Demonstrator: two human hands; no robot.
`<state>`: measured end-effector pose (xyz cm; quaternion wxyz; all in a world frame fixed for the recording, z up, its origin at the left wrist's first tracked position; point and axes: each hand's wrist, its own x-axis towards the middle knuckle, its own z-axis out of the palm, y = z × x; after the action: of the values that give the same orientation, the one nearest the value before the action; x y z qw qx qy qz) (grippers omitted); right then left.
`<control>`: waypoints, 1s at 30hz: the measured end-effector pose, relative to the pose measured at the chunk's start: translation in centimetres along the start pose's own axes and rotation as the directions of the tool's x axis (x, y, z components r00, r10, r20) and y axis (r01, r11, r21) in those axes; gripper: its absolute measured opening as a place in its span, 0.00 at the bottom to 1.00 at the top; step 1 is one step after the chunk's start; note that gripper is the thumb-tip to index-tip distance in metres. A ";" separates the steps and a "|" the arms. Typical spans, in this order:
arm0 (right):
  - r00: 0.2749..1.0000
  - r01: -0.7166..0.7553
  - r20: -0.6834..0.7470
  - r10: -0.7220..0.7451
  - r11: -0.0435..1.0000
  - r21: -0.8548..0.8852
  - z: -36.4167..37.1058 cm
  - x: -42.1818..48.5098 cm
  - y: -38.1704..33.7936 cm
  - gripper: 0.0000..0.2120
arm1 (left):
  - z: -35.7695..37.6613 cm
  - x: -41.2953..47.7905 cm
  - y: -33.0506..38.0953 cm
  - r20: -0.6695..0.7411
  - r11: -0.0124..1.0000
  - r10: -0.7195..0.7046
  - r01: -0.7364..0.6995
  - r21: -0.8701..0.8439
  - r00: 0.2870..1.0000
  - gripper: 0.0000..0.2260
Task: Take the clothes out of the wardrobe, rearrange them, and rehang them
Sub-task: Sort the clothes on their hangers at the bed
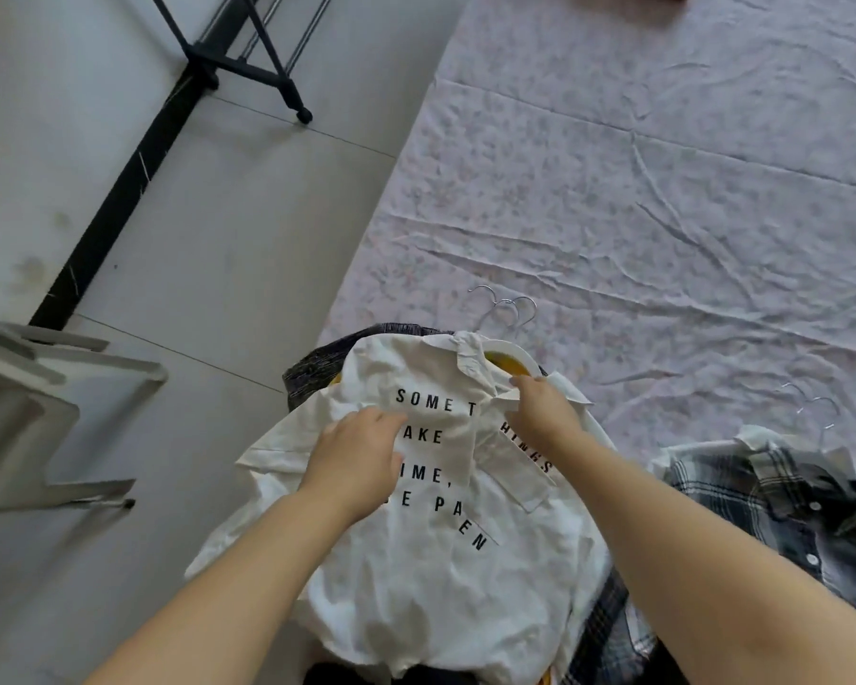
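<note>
Head view: squaring white shirt [441,575] at bed's [663,190] near edge.
With right hand [544,412] pinching collar [470,360], left hand [357,457] palm-down on front (grip indiscernible), centre collar over hanger [512,349].

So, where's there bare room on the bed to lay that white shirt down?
The wide stretch of bedsheet beyond the hanger hooks is bare. Crowded: the pile under the white shirt, and the plaid shirt to its right. A narrow strip lies between them.
</note>
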<state>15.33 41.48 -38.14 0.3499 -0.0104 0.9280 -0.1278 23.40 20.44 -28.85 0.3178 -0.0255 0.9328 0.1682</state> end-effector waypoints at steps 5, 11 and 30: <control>0.992 -0.089 -0.093 0.090 0.996 0.015 0.5 5.7 0.9 0.16 | 1.1 4.6 -0.4 0.037 1.000 0.030 -0.031 0.002 0.999 0.19; 0.986 -0.125 -0.099 0.132 0.990 0.068 1.7 8.1 1.6 0.13 | 2.2 5.6 -1.1 0.045 0.999 0.029 -0.028 -0.017 0.999 0.18; 0.716 0.336 -0.697 -0.032 0.891 0.304 -1.5 -15.8 -3.7 0.04 | -2.7 -4.1 2.9 -0.395 0.918 0.353 -0.395 -0.030 0.848 0.23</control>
<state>25.99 39.92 -25.94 -0.0318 0.0158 0.9364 -0.3491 24.68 22.07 -23.49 0.0893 0.1070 0.9528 0.2698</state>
